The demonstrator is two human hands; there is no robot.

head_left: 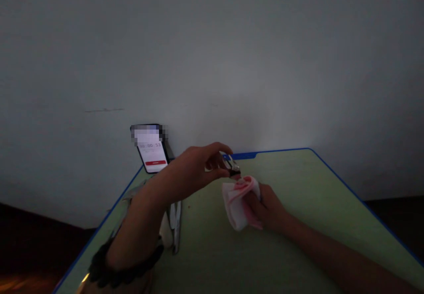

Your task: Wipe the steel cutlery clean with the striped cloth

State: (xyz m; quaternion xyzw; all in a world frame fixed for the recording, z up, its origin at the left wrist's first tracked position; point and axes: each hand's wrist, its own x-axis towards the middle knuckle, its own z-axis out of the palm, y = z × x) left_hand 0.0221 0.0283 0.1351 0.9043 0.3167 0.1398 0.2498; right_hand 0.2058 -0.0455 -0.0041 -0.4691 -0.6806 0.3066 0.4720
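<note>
A small metal tool (235, 169) is pinched by the left hand (207, 163) above the table's (294, 170) far middle, seemingly to be steadied against the bunched cloth (236, 203) gripped by the right hand (270, 208).

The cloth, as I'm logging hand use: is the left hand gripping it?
No, the right hand grips the cloth, while the left hand holds a small shiny object.

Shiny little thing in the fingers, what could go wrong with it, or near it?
The small metal thing is pinched in the fingers of the left hand, so it might slip out. The pink-and-white cloth is bunched in the right hand close by, so a fold could catch on it. The phone stands tilted near the left forearm; a bump might topple it.
</note>
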